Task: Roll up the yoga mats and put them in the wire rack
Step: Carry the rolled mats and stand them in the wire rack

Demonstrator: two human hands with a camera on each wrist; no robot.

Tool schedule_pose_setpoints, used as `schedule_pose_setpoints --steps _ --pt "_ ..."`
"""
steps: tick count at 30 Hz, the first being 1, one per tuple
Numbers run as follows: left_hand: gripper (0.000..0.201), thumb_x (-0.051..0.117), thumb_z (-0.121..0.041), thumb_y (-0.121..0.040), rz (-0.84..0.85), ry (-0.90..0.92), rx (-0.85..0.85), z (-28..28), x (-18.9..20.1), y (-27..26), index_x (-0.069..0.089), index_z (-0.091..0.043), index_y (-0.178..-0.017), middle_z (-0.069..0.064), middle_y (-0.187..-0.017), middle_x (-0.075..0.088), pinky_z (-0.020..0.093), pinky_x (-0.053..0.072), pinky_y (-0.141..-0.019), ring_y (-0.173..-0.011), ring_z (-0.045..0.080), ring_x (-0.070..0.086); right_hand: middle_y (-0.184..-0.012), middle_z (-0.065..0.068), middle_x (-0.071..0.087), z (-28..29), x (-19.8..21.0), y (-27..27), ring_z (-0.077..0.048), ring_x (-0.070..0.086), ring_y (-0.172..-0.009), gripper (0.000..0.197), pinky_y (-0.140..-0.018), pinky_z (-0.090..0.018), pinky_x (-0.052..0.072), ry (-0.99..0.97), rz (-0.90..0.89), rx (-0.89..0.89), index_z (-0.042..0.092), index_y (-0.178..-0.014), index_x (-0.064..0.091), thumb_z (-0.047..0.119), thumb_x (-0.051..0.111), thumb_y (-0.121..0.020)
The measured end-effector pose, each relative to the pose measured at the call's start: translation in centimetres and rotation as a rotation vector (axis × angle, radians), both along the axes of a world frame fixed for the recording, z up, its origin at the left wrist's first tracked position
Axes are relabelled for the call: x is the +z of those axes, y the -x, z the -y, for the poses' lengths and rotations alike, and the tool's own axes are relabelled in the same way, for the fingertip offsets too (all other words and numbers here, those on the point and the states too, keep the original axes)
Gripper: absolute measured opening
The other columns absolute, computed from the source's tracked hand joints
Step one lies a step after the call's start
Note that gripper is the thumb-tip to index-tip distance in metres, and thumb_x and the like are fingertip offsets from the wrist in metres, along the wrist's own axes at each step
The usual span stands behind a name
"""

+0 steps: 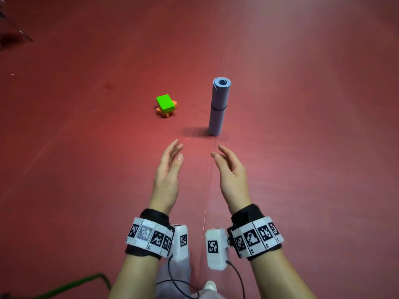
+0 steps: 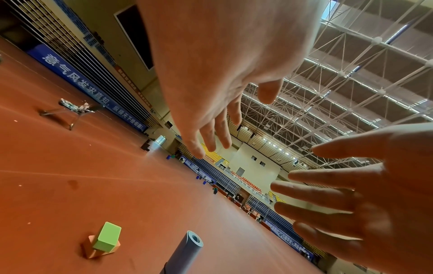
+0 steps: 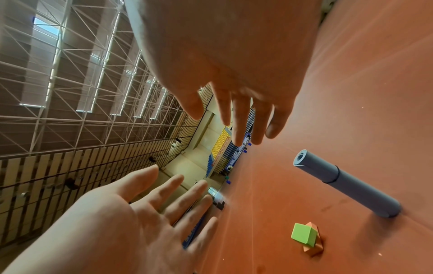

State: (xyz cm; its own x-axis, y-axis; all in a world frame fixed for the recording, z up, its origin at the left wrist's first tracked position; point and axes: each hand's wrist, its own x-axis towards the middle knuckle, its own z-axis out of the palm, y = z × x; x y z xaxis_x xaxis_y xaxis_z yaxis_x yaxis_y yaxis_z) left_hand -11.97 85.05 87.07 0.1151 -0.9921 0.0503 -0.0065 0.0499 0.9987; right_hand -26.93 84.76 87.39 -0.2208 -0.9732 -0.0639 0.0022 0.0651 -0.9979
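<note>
A rolled grey-blue yoga mat (image 1: 218,106) stood upright on the red floor (image 1: 86,147), bound round its middle by a thin dark band (image 1: 218,108). Both hands were held out over the floor with palms turned toward each other, and neither touched the mat. The left hand (image 1: 168,176) had its fingers (image 1: 173,147) straight and loosely spread, holding nothing; the mat stood ahead of it toward 1 o'clock, near but apart. The right hand (image 1: 232,178) likewise held nothing, its fingers (image 1: 224,151) extended and slightly parted, with the mat's base just beyond the fingertips at about 12 o'clock. In the right wrist view the roll (image 3: 346,183) showed its spiral end and stood clear of both open palms.

At roughly 10 o'clock from the mat, well apart from it, a green foam block (image 1: 165,102) lay skewed on top of an orange one (image 1: 166,113). At the far upper left edge of the head view some thin metal bars (image 1: 19,29) appeared; the view was too blurred there to say whether they belonged to a rack. Each wrist wore a black strap (image 1: 151,214) with printed marker tags.
</note>
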Motion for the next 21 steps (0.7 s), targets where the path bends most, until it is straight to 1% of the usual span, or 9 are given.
schedule_pose_setpoints --steps 2,5,7,10,11,13,15,18,21 --pt "0.04 0.044 -0.018 -0.106 0.001 -0.004 -0.025 2.9 -0.5 0.5 0.046 -0.022 -0.146 -0.007 -0.139 0.058 0.012 0.037 -0.107 -0.131 -0.002 0.049 -0.123 0.002 0.067 2.6 -0.3 0.4 0.001 0.059 -0.114 0.034 -0.1 -0.019 0.044 -0.005 -0.004 -0.013 0.018 -0.133 0.059 0.022 0.057 -0.099" --pt "0.04 0.044 -0.015 -0.106 -0.025 -0.008 -0.052 8.1 -1.2 0.9 0.046 -0.018 -0.146 -0.003 -0.139 0.057 0.009 0.037 -0.105 -0.13 -0.001 0.049 -0.124 0.004 0.066 7.3 -0.6 0.5 0.006 0.059 -0.111 0.035 -0.096 -0.012 0.044 -0.005 -0.015 -0.04 0.017 -0.134 0.059 0.021 0.057 -0.099" --pt "0.039 0.045 -0.016 -0.106 -0.039 0.008 -0.07 12.0 -1.3 0.8 0.046 -0.018 -0.145 -0.002 -0.139 0.057 0.009 0.037 -0.104 -0.131 0.0 0.049 -0.124 0.004 0.066 10.9 -0.6 0.3 0.006 0.059 -0.111 0.035 -0.095 -0.012 0.044 0.007 -0.033 -0.069 0.017 -0.134 0.059 0.021 0.057 -0.099" --pt "0.044 0.048 -0.027 -0.1 -0.054 0.03 -0.113 17.8 -0.6 0.5 0.047 -0.022 -0.143 -0.001 -0.139 0.057 0.008 0.036 -0.102 -0.13 0.0 0.05 -0.122 0.003 0.068 16.1 -0.1 -0.1 0.003 0.06 -0.112 0.033 -0.095 -0.012 0.043 0.016 -0.057 -0.098 0.018 -0.132 0.06 0.021 0.058 -0.099" --pt "0.046 0.048 -0.03 -0.097 -0.054 0.033 -0.123 19.5 -0.3 0.4 0.048 -0.024 -0.142 -0.002 -0.139 0.057 0.008 0.036 -0.102 -0.13 -0.001 0.05 -0.122 0.003 0.068 17.7 0.1 -0.4 0.002 0.06 -0.113 0.034 -0.097 -0.014 0.044 0.016 -0.063 -0.106 0.018 -0.132 0.06 0.022 0.058 -0.098" --pt "0.047 0.05 -0.035 -0.095 -0.018 0.052 -0.151 22.8 0.0 -0.2 0.047 -0.029 -0.141 -0.005 -0.14 0.056 0.013 0.036 -0.105 -0.13 -0.003 0.049 -0.124 0.005 0.067 20.8 0.4 -0.8 0.002 0.059 -0.115 0.036 -0.101 -0.021 0.044 0.026 -0.09 -0.134 0.018 -0.133 0.06 0.023 0.059 -0.098" --pt "0.049 0.051 -0.045 -0.092 0.064 0.082 -0.17 25.9 -0.3 -0.7 0.047 -0.037 -0.14 -0.01 -0.14 0.056 0.024 0.035 -0.111 -0.132 -0.002 0.047 -0.124 0.007 0.067 23.6 0.7 -1.2 0.005 0.059 -0.113 0.037 -0.102 -0.023 0.044 0.045 -0.117 -0.15 0.02 -0.134 0.059 0.025 0.059 -0.098" --pt "0.051 0.049 -0.052 -0.089 0.133 0.077 -0.181 29.5 -1.2 -1.3 0.046 -0.044 -0.139 -0.012 -0.142 0.054 0.039 0.033 -0.117 -0.135 0.002 0.045 -0.119 0.012 0.066 27.0 0.9 -1.1 0.014 0.057 -0.107 0.037 -0.097 -0.017 0.044 0.046 -0.123 -0.15 0.019 -0.135 0.059 0.023 0.058 -0.098" --pt "0.054 0.049 -0.051 -0.09 0.167 0.07 -0.182 32.3 -1.8 -1.3 0.045 -0.039 -0.143 -0.011 -0.145 0.052 0.039 0.032 -0.119 -0.137 0.002 0.042 -0.118 0.012 0.065 30.0 0.7 -0.6 0.015 0.057 -0.106 0.035 -0.095 -0.015 0.043 0.037 -0.124 -0.18 0.021 -0.133 0.059 0.021 0.058 -0.098"
